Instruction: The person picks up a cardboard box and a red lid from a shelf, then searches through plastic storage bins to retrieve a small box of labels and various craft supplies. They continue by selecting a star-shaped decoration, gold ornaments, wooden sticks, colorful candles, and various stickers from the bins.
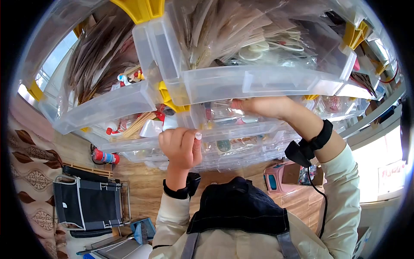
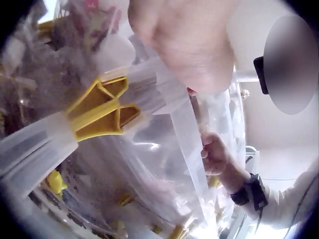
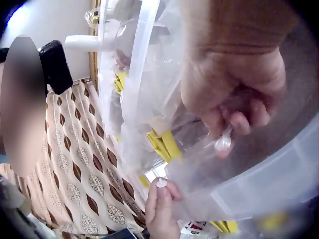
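My left hand (image 1: 180, 147) is curled in front of a clear bin's edge. Between its thumb and forefinger it pinches a small white cap-like piece (image 3: 161, 183). My right hand (image 1: 263, 107) reaches into the gap below the upper bin's front wall. In the right wrist view, the fingers of the right hand (image 3: 237, 94) curl round a small clear plastic piece with a round whitish end (image 3: 223, 144); I cannot tell its kind. In the left wrist view, the left hand (image 2: 187, 45) fills the top, its fingertips hidden.
Stacked clear bins (image 1: 258, 84) with yellow clips (image 1: 172, 97) stand before me, holding bagged flat pieces and wooden sticks (image 1: 140, 123). A folding chair (image 1: 90, 200) is at lower left. On the floor stand a pink stool (image 1: 276, 178) and a cardboard box (image 1: 317, 175). A patterned curtain (image 3: 82, 159) hangs alongside.
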A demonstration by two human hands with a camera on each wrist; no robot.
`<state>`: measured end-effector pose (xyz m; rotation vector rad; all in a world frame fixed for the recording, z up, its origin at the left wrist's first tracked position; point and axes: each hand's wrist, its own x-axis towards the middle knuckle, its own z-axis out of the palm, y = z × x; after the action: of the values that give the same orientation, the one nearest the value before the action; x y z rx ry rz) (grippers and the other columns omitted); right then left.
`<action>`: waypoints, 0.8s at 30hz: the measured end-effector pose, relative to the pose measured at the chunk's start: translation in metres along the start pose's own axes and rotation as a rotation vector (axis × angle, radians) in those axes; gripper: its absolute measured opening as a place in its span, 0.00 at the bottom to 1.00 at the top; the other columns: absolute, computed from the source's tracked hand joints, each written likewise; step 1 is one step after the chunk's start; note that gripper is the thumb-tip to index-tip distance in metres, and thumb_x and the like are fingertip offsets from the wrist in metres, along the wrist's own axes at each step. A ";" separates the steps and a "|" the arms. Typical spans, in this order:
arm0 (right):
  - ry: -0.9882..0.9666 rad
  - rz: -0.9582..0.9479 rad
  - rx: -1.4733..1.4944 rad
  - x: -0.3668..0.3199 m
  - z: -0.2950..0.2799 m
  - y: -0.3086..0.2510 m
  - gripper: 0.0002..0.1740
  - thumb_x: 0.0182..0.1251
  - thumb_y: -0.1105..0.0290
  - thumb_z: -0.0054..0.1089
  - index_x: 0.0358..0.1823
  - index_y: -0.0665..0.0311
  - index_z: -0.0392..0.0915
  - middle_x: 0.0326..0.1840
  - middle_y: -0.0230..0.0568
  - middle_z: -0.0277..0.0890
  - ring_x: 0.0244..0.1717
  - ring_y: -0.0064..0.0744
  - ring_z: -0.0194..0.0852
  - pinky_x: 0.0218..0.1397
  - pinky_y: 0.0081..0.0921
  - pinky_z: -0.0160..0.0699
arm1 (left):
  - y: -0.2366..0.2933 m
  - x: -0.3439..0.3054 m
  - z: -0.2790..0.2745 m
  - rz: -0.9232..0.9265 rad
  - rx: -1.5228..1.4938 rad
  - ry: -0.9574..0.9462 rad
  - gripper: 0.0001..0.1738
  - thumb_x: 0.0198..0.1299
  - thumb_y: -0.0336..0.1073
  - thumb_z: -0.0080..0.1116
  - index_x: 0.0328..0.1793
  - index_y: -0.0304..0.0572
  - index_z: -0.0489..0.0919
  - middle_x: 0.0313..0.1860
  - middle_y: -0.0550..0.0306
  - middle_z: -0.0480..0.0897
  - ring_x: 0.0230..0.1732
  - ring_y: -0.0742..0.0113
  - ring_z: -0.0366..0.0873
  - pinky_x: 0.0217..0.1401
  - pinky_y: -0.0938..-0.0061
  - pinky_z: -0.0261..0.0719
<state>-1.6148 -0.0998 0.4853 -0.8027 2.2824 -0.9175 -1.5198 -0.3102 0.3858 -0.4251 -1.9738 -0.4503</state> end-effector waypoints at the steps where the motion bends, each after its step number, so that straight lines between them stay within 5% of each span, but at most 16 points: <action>1: 0.078 0.043 0.055 -0.004 0.000 -0.005 0.23 0.62 0.56 0.51 0.54 0.64 0.71 0.48 0.44 0.74 0.47 0.34 0.70 0.47 0.28 0.69 | 0.001 0.001 -0.001 0.001 -0.003 -0.001 0.11 0.59 0.38 0.44 0.26 0.48 0.73 0.24 0.62 0.73 0.27 0.61 0.65 0.34 0.66 0.57; 6: 0.236 0.238 0.433 0.008 0.003 0.004 0.21 0.62 0.57 0.49 0.50 0.65 0.73 0.46 0.45 0.75 0.47 0.37 0.71 0.50 0.30 0.67 | 0.004 0.006 -0.005 -0.053 -0.063 -0.044 0.10 0.59 0.36 0.44 0.25 0.46 0.71 0.22 0.61 0.72 0.26 0.60 0.64 0.34 0.66 0.57; 11: 0.352 0.041 -0.415 0.021 0.001 0.018 0.19 0.62 0.58 0.49 0.49 0.62 0.74 0.46 0.48 0.75 0.47 0.45 0.72 0.51 0.32 0.68 | 0.004 0.007 -0.007 -0.052 -0.086 -0.042 0.08 0.58 0.36 0.46 0.27 0.46 0.72 0.23 0.61 0.72 0.26 0.59 0.64 0.34 0.67 0.57; 15: 0.378 0.073 -0.518 0.017 0.002 0.013 0.19 0.62 0.58 0.49 0.49 0.61 0.74 0.47 0.50 0.74 0.49 0.47 0.71 0.51 0.35 0.68 | 0.004 0.007 -0.007 -0.047 -0.086 -0.044 0.07 0.57 0.36 0.47 0.28 0.46 0.72 0.23 0.61 0.72 0.26 0.59 0.64 0.33 0.66 0.57; 17: 0.530 0.072 -0.540 0.011 0.004 0.005 0.15 0.62 0.59 0.49 0.43 0.61 0.76 0.41 0.48 0.76 0.38 0.44 0.74 0.43 0.33 0.72 | 0.005 0.007 -0.007 -0.045 -0.076 -0.042 0.07 0.57 0.36 0.47 0.27 0.46 0.72 0.23 0.60 0.72 0.26 0.59 0.63 0.33 0.66 0.57; 24: 0.503 0.022 -0.555 0.001 -0.004 -0.011 0.13 0.59 0.60 0.51 0.38 0.61 0.76 0.36 0.46 0.74 0.35 0.41 0.72 0.40 0.31 0.70 | 0.003 0.004 0.000 -0.061 -0.009 -0.007 0.07 0.54 0.39 0.49 0.28 0.49 0.75 0.23 0.64 0.71 0.25 0.61 0.63 0.30 0.69 0.57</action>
<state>-1.6147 -0.1054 0.4962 -0.8310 3.0526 -0.5054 -1.5200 -0.3069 0.3902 -0.3734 -1.9964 -0.4969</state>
